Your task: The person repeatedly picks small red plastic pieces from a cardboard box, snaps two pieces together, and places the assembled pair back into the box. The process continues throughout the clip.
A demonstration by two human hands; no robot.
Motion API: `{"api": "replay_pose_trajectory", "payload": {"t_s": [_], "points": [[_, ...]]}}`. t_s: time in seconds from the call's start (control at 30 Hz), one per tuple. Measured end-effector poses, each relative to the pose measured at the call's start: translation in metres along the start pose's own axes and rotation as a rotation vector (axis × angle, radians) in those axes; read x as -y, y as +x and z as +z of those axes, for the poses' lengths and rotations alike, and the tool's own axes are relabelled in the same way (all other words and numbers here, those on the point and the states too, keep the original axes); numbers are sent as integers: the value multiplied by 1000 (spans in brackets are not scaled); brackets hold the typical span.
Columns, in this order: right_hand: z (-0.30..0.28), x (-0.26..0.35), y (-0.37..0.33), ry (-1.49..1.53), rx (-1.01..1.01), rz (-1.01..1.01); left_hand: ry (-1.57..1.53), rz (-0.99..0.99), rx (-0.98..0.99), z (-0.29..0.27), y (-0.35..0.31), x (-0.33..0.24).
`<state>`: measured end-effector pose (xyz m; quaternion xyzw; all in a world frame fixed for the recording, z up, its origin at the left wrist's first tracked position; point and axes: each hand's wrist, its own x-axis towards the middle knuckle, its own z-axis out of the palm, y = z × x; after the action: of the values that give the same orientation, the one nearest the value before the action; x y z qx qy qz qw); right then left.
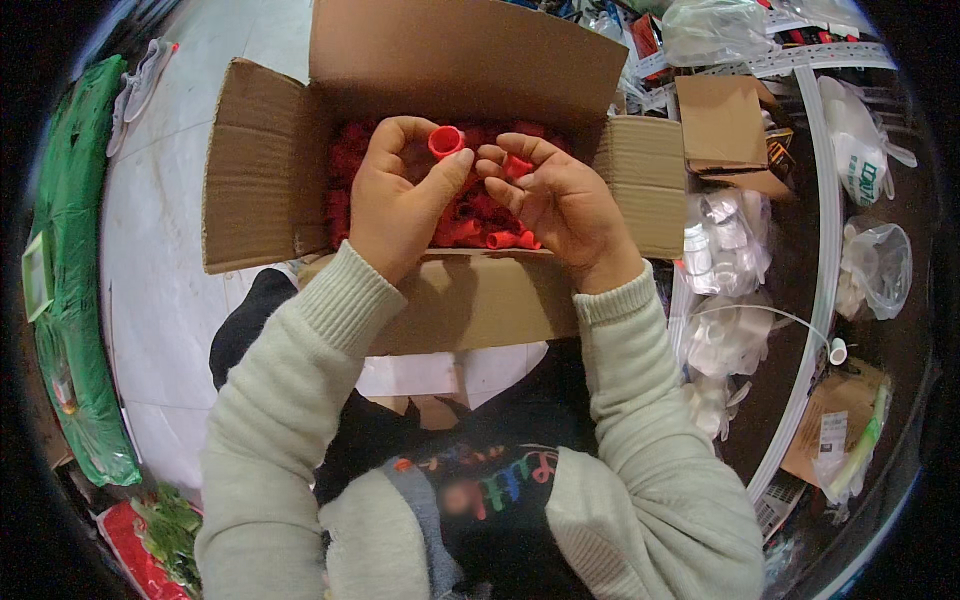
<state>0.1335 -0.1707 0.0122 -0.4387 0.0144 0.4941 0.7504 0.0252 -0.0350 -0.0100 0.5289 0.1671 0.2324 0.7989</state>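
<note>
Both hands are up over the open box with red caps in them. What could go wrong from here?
1. The left hand pinches a red cap only at its fingertips; it might slip and vanish among the identical red pieces in the cardboard box.
2. The right hand grips another red piece close by; the hands may knock each other.
3. The box seems to rest on the lap, so it may tip.

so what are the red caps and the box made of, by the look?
Red cap in the left hand: likely moulded plastic, going by its uniform colour and smooth, slightly glossy rim. The right hand holds another red piece, seemingly the same. Box: corrugated cardboard, matte brown, ribbing visible on the flaps.
</note>
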Motion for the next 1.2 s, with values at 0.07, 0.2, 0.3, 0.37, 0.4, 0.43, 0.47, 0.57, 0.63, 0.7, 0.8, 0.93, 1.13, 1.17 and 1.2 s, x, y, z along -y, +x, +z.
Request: {"api": "replay_pose_trajectory", "payload": {"t_s": [0.07,0.2,0.3,0.37,0.4,0.43,0.47,0.57,0.63,0.7,0.8,0.93,1.13,1.17,1.2], "points": [[4,6,-6,-76,5,-23,98,-10,1,1,1,1],[3,9,-13,-181,81,-96,257,7,49,1,2,8],[0,10,-15,-246,49,-126,279,31,94,2,1,14],[0,9,-16,-351,19,-138,363,44,125,-1,1,17],[1,8,-17,-403,5,-144,374,53,132,-1,0,17],[2,7,-17,-394,1,-169,385,62,139,-1,0,16],[4,7,-18,-387,-3,-195,395,72,146,-1,-1,15],[6,5,-19,-437,-16,-265,485,77,224,-5,0,16],[7,3,-19,-453,-22,-295,429,57,187,-3,-1,14],[9,0,-15,-425,-17,-309,388,54,164,-3,-2,14],[17,2,-18,-451,-45,-316,359,55,162,-4,-1,16],[6,-4,-11,-646,-25,-426,370,61,189,-4,-1,15],[3,-6,-8,-735,-13,-482,412,103,246,-4,-1,13],[1,-7,-7,-723,-6,-485,426,94,255,-4,-1,12],[0,-7,-6,-711,0,-488,419,82,262,-4,-1,11]]}}
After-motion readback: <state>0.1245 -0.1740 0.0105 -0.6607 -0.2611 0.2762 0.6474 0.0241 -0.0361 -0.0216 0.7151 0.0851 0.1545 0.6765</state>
